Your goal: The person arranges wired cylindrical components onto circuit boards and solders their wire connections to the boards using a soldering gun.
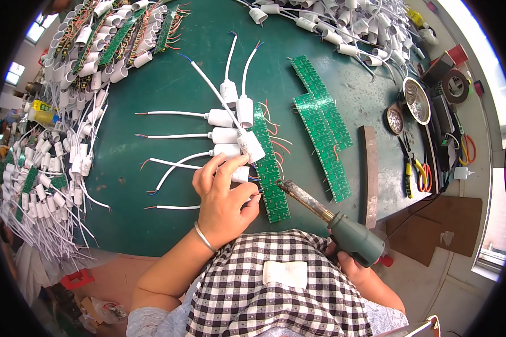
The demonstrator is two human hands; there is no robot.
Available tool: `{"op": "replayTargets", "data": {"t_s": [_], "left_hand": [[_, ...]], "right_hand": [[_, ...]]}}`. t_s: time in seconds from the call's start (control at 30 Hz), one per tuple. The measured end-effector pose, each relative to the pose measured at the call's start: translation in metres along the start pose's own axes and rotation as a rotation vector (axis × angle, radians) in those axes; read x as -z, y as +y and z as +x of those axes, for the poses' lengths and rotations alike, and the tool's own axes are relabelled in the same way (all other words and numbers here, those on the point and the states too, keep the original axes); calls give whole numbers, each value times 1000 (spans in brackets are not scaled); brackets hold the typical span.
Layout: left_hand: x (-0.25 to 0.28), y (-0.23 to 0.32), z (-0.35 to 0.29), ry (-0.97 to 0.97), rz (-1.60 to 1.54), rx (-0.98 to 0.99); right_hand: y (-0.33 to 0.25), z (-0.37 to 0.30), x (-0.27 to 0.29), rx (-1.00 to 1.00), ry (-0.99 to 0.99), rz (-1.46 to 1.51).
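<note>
My right hand (351, 265) grips the dark green handle of a soldering gun (351, 238). Its tip rests at or just over a narrow green circuit board panel (272, 194) lying in front of me. My left hand (225, 188) is beside that panel's left edge, thumb and a finger pinched together; what is between them is too small to make out. Around this hand lie several white cylindrical housings with white cables, one housing (251, 146) tilted across the panel beyond my fingers. Thin red and white wires (278, 146) stick out from the panel's right side.
More green panels (323, 135) lie to the right, beside a brown bar (369, 174). Farther right are a metal bowl (416, 101), a small round tin (394, 119), yellow-handled pliers (409, 180) and a tape roll (454, 87). Piles of white housings (50, 196) fill the left and far right.
</note>
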State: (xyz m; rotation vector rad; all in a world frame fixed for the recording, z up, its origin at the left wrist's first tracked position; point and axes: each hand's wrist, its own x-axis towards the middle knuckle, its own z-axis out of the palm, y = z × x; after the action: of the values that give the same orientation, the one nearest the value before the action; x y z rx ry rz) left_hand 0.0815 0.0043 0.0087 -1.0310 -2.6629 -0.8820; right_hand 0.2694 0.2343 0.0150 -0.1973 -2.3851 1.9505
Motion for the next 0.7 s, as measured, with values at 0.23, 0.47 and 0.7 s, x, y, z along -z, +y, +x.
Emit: {"op": "replayTargets", "data": {"t_s": [0.23, 0.47, 0.7], "left_hand": [[-1, 1, 2, -23, -5, -6], [-2, 4, 3, -36, 25, 14], [-4, 6, 4, -41, 21, 35]], "right_hand": [[-9, 1, 1, -89, -24, -12], [-4, 4, 0, -61, -40, -35], [-1, 0, 1, -82, -31, -35]]}}
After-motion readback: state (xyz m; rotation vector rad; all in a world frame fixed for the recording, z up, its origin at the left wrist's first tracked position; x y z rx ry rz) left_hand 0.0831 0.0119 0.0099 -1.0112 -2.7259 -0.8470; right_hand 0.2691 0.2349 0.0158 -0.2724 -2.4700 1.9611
